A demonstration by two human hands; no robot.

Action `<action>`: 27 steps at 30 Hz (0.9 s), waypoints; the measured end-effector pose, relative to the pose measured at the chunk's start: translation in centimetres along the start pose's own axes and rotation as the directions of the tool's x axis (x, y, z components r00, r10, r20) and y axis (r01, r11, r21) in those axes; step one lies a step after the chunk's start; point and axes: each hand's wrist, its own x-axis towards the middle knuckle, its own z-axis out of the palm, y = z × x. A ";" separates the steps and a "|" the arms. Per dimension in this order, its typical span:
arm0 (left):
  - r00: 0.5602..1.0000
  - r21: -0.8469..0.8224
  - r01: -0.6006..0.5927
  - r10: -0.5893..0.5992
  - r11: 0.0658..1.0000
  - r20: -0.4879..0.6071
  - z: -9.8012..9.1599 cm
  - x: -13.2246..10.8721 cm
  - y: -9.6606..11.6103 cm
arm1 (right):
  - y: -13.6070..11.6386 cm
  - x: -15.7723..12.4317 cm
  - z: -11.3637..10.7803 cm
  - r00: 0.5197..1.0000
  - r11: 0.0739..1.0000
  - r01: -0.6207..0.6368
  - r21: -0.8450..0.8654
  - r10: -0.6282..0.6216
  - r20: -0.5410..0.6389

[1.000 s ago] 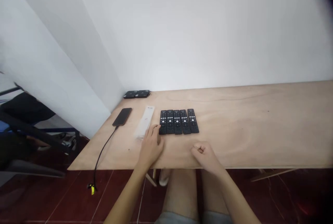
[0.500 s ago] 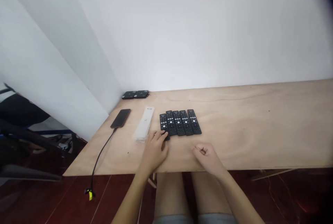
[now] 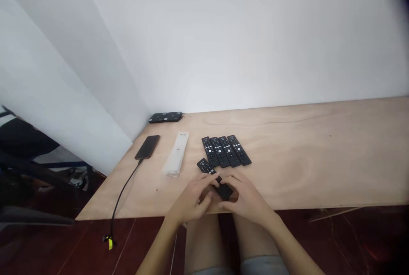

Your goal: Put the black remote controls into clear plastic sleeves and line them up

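Observation:
Both hands meet near the table's front edge. My left hand (image 3: 191, 200) and my right hand (image 3: 246, 194) grip a black remote control (image 3: 206, 166), which lies diagonally, its far end showing and its middle hidden by my fingers. Just beyond my hands, several matching black remote controls (image 3: 226, 151) lie side by side on the plywood table (image 3: 303, 160), slightly fanned. A translucent plastic sleeve (image 3: 175, 154) lies to the left of them, near my left hand but not touching it.
A black smartphone (image 3: 147, 147) lies further left with a black cable (image 3: 123, 194) running off the table edge to the floor. Two flat black devices (image 3: 165, 117) sit in the far corner against white walls. My legs are below the table's front edge.
The leftmost remote has left the row, moving toward me and turning diagonal. My right hand has moved left and joined my left hand on it.

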 end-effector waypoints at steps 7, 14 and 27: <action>0.989 0.033 0.022 -0.017 0.999 -0.149 0.9 0.9 -0.1 | 2.1 -1.6 -3.0 0.999 0.999 0.033 -0.019 -0.033 0.025; 0.988 -0.064 0.149 -0.152 0.987 -0.040 1.6 1.7 -0.8 | 4.0 -2.1 -7.4 0.991 0.992 -0.090 0.083 0.081 0.107; 0.923 -0.254 0.360 -0.382 0.898 -0.041 3.2 3.4 0.2 | 4.7 -1.5 -6.4 0.987 0.992 -0.128 -0.019 0.129 0.097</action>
